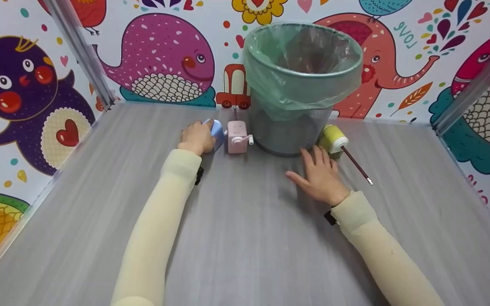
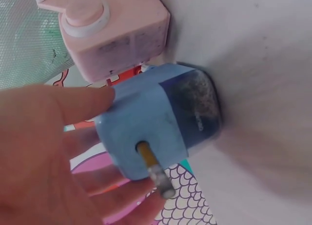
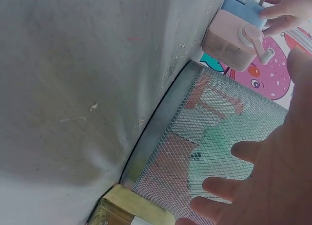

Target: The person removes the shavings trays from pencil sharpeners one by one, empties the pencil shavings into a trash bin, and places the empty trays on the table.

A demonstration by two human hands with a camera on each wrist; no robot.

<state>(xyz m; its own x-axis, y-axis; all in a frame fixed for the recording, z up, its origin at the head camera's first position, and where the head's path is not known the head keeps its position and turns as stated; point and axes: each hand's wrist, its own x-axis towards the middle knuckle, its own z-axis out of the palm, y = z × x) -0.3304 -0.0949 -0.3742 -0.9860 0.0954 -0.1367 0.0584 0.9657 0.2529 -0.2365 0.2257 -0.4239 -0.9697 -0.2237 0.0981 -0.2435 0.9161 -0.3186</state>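
Note:
My left hand (image 1: 196, 137) grips a blue pencil sharpener (image 2: 131, 127), thumb on one side and fingers round the other. A short, worn pencil (image 2: 155, 171) sticks out of the sharpener's hole, and shavings show behind its dark window. Right beside it stands a pink pencil sharpener (image 1: 237, 142) with a crank handle. My right hand (image 1: 322, 180), fingers spread and holding nothing, is over the table in front of the mesh bin (image 1: 287, 131). Close to those fingertips is a yellow pencil sharpener (image 1: 332, 135), with a dark pencil (image 1: 356, 165) sticking out towards me.
The bin has a green plastic liner (image 1: 300, 97) folded over its rim and stands at the back of the grey table (image 1: 245, 229). Printed cartoon panels (image 1: 164, 51) wall the back and sides, with metal posts (image 1: 85, 55) at the corners. Small crumbs lie near the bin's base.

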